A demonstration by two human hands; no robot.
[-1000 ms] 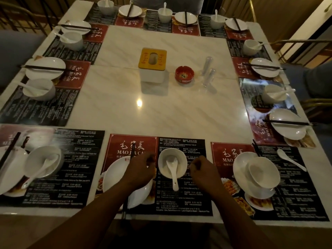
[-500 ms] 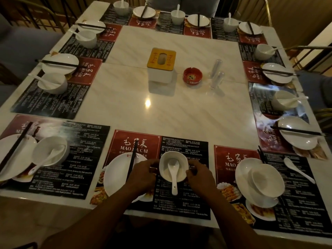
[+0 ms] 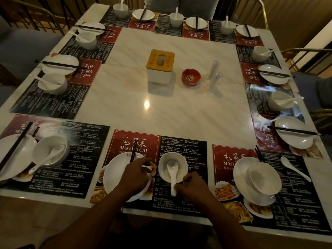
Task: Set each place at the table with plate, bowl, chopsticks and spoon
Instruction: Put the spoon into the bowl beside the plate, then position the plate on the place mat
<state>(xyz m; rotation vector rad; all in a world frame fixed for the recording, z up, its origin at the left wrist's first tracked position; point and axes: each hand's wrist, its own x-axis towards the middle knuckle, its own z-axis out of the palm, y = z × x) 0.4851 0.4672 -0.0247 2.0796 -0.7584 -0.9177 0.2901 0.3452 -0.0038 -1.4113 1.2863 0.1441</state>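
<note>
At the near middle place a white plate (image 3: 115,174) lies on the red and black placemat (image 3: 179,146), with black chopsticks (image 3: 133,151) across it. My left hand (image 3: 138,175) rests over the plate's right side, fingers curled on its rim. Right of it stands a white bowl (image 3: 179,159) with a white spoon (image 3: 172,170) inside. My right hand (image 3: 195,188) pinches the end of the spoon's handle. At the near right place a bowl (image 3: 264,178) sits tilted on a plate (image 3: 240,171); a loose spoon (image 3: 294,168) and chopsticks (image 3: 257,153) lie beside them.
The near left place holds a plate (image 3: 10,159) with chopsticks and a bowl (image 3: 52,146) with a spoon. Settings line the other three sides. A tissue box (image 3: 160,65), a red ashtray (image 3: 191,77) and two clear shakers (image 3: 214,76) stand mid-table. Chairs surround the table.
Both hands have left the bowl's sides. The left hand moved onto the plate's rim, and the right hand dropped back to the end of the spoon's handle.
</note>
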